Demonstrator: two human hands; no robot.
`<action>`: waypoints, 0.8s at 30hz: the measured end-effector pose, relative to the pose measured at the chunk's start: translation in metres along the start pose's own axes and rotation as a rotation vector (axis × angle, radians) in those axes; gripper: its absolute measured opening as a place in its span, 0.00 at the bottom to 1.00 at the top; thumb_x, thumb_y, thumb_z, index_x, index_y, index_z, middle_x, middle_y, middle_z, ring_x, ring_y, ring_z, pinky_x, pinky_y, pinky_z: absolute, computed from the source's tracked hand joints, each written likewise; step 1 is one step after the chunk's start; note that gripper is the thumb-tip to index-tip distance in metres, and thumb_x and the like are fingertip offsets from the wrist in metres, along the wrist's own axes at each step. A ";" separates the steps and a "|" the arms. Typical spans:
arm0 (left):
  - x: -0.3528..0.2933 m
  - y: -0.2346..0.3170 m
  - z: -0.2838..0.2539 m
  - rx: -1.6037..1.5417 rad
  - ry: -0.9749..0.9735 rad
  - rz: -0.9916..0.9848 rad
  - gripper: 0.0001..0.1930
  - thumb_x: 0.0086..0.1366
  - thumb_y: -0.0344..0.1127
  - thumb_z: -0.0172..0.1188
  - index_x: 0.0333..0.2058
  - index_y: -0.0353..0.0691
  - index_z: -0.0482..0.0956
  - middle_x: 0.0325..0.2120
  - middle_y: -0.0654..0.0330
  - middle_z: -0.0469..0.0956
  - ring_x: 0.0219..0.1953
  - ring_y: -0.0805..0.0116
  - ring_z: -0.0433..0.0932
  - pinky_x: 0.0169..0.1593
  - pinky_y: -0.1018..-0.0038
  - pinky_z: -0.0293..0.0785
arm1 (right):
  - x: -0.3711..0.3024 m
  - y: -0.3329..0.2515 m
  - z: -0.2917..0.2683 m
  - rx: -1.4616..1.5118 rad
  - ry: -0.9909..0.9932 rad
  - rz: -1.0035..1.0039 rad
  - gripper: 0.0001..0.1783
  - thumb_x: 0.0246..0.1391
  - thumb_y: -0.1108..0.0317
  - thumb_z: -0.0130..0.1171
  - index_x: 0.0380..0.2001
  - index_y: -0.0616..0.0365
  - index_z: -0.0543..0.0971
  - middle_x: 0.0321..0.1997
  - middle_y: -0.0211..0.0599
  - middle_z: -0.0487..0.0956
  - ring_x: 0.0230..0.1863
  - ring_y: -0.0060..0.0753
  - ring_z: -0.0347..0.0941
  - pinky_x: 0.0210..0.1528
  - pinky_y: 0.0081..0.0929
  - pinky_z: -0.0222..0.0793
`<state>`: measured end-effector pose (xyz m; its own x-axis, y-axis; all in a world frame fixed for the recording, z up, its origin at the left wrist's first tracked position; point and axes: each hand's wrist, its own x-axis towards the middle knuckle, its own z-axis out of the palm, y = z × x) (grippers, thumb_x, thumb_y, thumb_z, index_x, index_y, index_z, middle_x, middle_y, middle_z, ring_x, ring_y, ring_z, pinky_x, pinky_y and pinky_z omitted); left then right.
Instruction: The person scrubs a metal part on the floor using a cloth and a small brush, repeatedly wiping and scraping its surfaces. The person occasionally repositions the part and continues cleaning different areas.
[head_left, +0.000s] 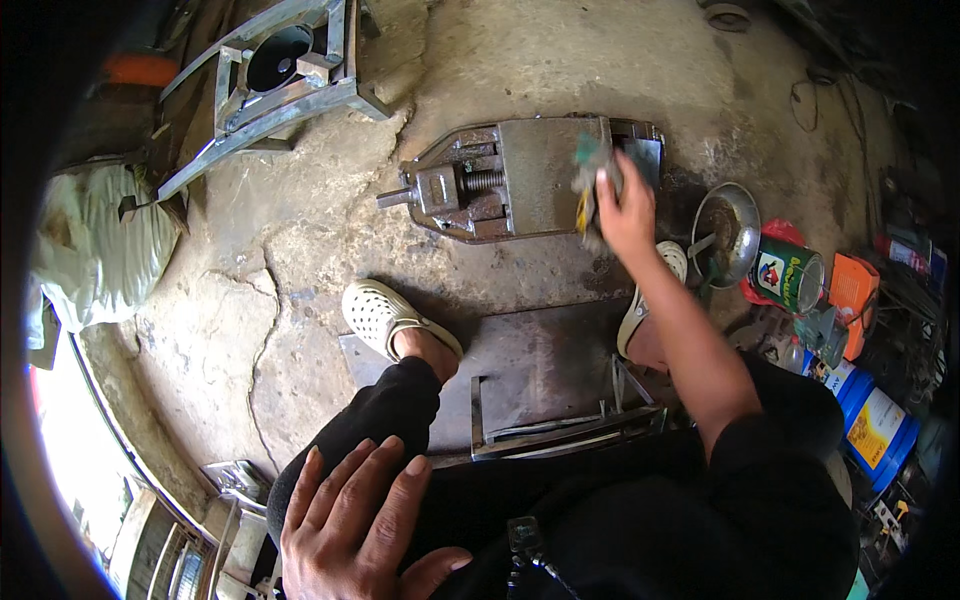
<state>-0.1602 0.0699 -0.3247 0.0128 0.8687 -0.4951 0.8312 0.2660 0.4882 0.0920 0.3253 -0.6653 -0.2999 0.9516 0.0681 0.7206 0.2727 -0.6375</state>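
A heavy, dark machine vise (553, 190) lies on the concrete floor ahead of my feet, its threaded screw (482, 181) and square shaft end pointing left. Over the right part of its flat top, my right hand (628, 212) is closed around a crumpled rag (590, 205) in grey, green and yellow. Motion blurs the rag, and it hides part of the vise's jaw area. My left hand (355, 525) rests palm down on my left thigh, fingers stretched and slightly spread, with nothing in it.
A metal bowl (745, 240), a green can (790, 275), an orange box-like thing (855, 300) and a blue bucket (875, 425) crowd the right side. A welded metal frame (290, 110) stands far left. Beneath me lies a flat metal plate (540, 350) with a small frame (560, 435).
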 end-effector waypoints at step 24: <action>0.030 -0.022 -0.010 -0.087 0.012 0.051 0.37 0.61 0.56 0.65 0.61 0.35 0.73 0.55 0.44 0.78 0.55 0.44 0.78 0.59 0.50 0.71 | 0.050 -0.029 0.121 -0.712 -0.206 -0.049 0.36 0.69 0.52 0.40 0.73 0.62 0.55 0.79 0.54 0.51 0.79 0.52 0.44 0.80 0.48 0.35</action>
<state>-0.1838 0.0940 -0.3435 0.0466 0.8868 -0.4598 0.7780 0.2565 0.5735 -0.0200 0.3481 -0.7360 -0.4025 0.9092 -0.1064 0.9134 0.4066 0.0193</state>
